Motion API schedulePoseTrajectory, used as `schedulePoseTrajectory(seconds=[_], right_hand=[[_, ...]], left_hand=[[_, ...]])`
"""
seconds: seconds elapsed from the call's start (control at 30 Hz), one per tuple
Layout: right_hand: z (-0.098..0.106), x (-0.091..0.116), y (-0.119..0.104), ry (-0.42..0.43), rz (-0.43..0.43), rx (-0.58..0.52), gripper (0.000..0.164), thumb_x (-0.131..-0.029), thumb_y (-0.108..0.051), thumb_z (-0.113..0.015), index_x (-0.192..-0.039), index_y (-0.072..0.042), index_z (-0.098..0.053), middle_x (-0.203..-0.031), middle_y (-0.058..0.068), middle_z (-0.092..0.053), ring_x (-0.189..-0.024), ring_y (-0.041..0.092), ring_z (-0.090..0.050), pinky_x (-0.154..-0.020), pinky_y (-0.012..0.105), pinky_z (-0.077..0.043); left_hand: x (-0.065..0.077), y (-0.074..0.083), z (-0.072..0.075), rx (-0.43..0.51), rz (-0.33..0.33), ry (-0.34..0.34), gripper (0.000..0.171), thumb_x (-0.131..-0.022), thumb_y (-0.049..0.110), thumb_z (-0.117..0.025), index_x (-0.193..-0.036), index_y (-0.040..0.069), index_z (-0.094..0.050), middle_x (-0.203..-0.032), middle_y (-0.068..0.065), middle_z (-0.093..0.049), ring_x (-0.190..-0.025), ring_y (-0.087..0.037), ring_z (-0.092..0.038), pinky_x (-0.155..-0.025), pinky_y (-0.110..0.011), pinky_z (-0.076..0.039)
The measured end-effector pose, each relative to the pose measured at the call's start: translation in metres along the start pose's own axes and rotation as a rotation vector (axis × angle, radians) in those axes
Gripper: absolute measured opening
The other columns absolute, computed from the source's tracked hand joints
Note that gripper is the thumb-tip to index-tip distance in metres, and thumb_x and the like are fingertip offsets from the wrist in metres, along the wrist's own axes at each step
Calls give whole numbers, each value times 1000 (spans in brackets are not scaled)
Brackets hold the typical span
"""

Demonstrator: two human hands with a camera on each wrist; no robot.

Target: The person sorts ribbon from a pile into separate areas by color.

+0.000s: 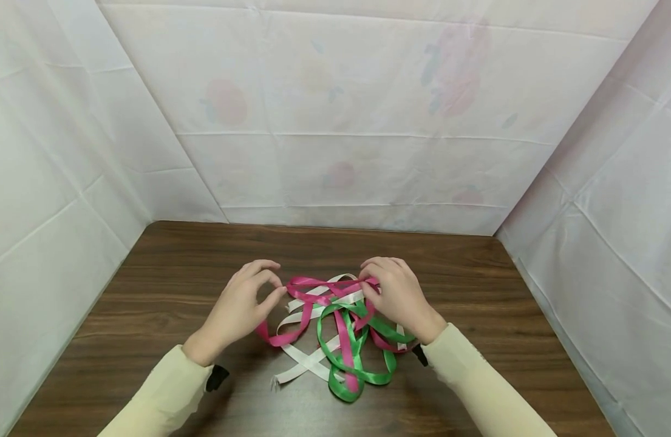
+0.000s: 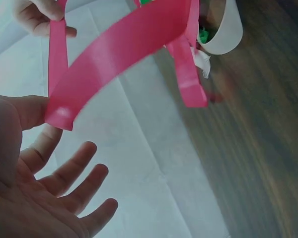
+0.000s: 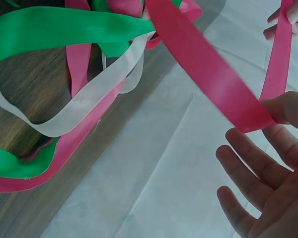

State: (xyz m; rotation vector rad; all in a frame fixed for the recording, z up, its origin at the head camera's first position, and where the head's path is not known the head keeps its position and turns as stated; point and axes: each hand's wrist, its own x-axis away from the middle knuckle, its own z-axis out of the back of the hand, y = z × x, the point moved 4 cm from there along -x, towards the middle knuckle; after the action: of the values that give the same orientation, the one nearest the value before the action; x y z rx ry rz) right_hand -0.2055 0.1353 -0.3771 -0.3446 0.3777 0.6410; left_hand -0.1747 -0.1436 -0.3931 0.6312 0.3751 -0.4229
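Between my two hands a stretch of pink ribbon (image 1: 320, 282) is held up across the top of a loose ribbon heap. My left hand (image 1: 242, 301) pinches it between thumb and index finger; the other fingers are spread, as the left wrist view shows. On the other side my right hand (image 1: 396, 295) pinches the same ribbon (image 3: 216, 74) with thumb and index finger. Loops of green ribbon (image 1: 378, 379) and white ribbon (image 1: 298, 371) lie tangled with more pink below the hands. One white end is frayed. How the strands cross in the middle is hard to tell.
The heap lies on a dark wood-grain table (image 1: 166, 273). White cloth (image 1: 335, 109) with faded fruit prints hangs behind the table, and plain white cloth (image 1: 614, 243) hangs at the sides. A dark band (image 1: 217, 377) shows at the left wrist.
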Motion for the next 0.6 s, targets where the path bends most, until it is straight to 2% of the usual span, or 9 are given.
schedulePoseTrajectory(seconds=[0.2,0.33,0.6], right_hand=[[2,4,6,6,4,-4,9,-86,-13,-82,-93,-13,-75,-102,0,-77,-96,18,-73,-101,46,-54],[2,7,9,2,5,1,8,-87,-14,-81,-93,-13,-76,-100,-1,-77,-92,16,-73,-99,45,-54],[6,17,20,-26,-22,-21,7,-89,-14,-80,-95,-14,-77,-101,-1,-77,-94,17,-74,-99,46,-54]], left_hand=[[-3,1,9,18,12,12,13,-91,11,-79,-85,14,-67,-125,-11,-68,-115,-33,-63,-97,-52,-53],[-4,1,13,22,18,13,12,-93,12,-77,-86,14,-67,-125,-10,-68,-117,-32,-63,-99,-51,-52],[-3,-4,17,17,29,14,11,-94,12,-76,-88,14,-67,-126,-9,-68,-118,-31,-63,-98,-52,-53]])
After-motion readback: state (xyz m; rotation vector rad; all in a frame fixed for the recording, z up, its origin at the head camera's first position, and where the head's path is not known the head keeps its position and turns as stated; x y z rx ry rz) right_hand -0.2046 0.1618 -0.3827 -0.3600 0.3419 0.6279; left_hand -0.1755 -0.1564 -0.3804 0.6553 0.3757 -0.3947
